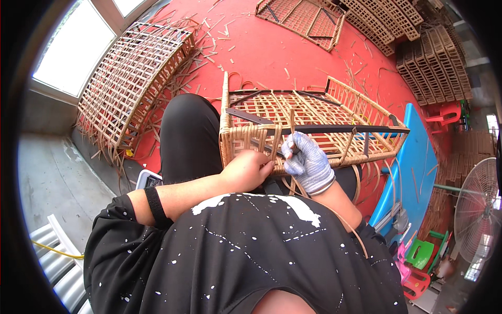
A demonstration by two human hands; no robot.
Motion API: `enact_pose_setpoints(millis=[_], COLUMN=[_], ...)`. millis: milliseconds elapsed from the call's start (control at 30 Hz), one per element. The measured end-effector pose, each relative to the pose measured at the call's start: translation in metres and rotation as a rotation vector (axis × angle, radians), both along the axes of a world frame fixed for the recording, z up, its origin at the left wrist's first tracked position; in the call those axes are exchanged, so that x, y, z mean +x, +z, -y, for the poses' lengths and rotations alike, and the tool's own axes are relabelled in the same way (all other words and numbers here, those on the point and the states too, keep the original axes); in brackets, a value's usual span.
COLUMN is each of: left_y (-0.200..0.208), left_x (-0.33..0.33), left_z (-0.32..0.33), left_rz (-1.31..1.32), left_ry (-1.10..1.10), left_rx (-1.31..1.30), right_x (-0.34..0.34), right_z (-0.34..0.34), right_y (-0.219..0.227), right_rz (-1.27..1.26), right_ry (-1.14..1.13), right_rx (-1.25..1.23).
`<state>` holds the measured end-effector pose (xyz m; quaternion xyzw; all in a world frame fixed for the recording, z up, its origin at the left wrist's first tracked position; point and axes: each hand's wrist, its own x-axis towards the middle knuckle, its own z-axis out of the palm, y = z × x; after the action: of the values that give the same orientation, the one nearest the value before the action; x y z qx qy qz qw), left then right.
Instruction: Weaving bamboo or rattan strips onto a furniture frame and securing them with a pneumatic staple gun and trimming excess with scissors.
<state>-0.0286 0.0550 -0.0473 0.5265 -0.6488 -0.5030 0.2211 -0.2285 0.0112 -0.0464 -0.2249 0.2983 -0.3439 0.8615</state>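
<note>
Black, white-speckled cloth shirt (246, 246) lies nearest. Tan cane-woven, dark-barred frame (334, 129) sits beside black-trousered left knee (189, 136); near-left corner wrapped, loose tan strands (358, 184) below look unfinished. Bare left hand (243, 170) touches near edge, grip unclear; grey-gloved right hand (307, 161) apparently pinches one cane strip (292, 119).

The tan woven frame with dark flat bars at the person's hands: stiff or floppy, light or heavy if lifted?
The frame would probably stay stiff, since dark flat bars brace it. It is likely light for its size, being largely open gaps. Its thin tan strips may flex slightly.
</note>
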Motion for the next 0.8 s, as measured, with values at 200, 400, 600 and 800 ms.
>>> enact_pose_setpoints(millis=[200,400,600,800], left_y=[0.001,0.011,0.023,0.041], left_x=[0.000,-0.003,0.008,0.025], left_z=[-0.006,-0.005,0.012,0.045], left_rz=[-0.111,-0.244,0.266,0.250], left_ry=[0.111,0.216,-0.093,-0.074], left_rx=[0.047,0.151,-0.336,-0.877], right_x=[-0.008,-0.015,-0.012,-0.004], right_z=[-0.004,-0.008,-0.008,-0.010], right_y=[-0.003,0.010,0.027,0.037], right_rz=[0.041,-0.062,-0.122,-0.215], right_ry=[0.082,0.150,0.097,0.011], right_rx=[0.110,0.131,0.154,0.071])
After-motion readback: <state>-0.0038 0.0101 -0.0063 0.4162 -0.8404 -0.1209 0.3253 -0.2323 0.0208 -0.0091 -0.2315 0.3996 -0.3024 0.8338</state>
